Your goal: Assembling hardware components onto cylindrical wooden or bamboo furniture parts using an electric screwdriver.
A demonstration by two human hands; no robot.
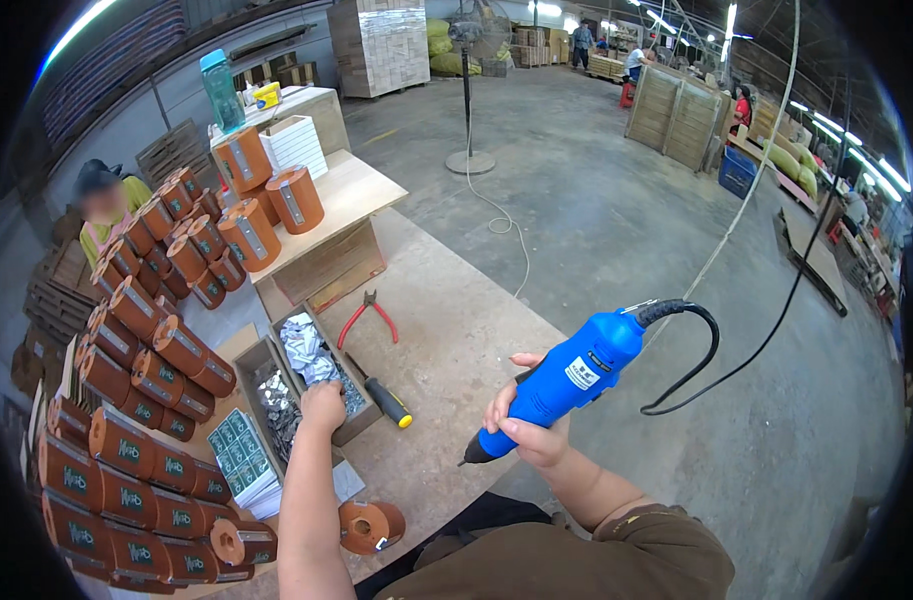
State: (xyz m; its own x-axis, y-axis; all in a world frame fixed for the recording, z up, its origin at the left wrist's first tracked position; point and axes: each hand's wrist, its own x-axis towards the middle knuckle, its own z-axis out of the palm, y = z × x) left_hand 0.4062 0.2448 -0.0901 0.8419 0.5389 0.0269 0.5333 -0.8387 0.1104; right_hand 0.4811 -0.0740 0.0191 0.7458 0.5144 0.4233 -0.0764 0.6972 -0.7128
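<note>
Nearest, the right hand [524, 420] wraps the blue electric screwdriver [561, 385], tip angled down-left. The left hand [323, 405], fingers curled, dips into the wooden tray of small metal parts [291, 385] on the desk [446, 350]; best to pinch just one piece. Beyond lie red-handled pliers [369, 315].

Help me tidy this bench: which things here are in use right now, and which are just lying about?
In use:
- blue electric screwdriver, held in the right hand
- wooden tray of small metal parts, which the left hand reaches into

Lying about:
- red-handled pliers
- black and yellow screwdriver
- stacked brown cylinders
- pedestal fan
</note>
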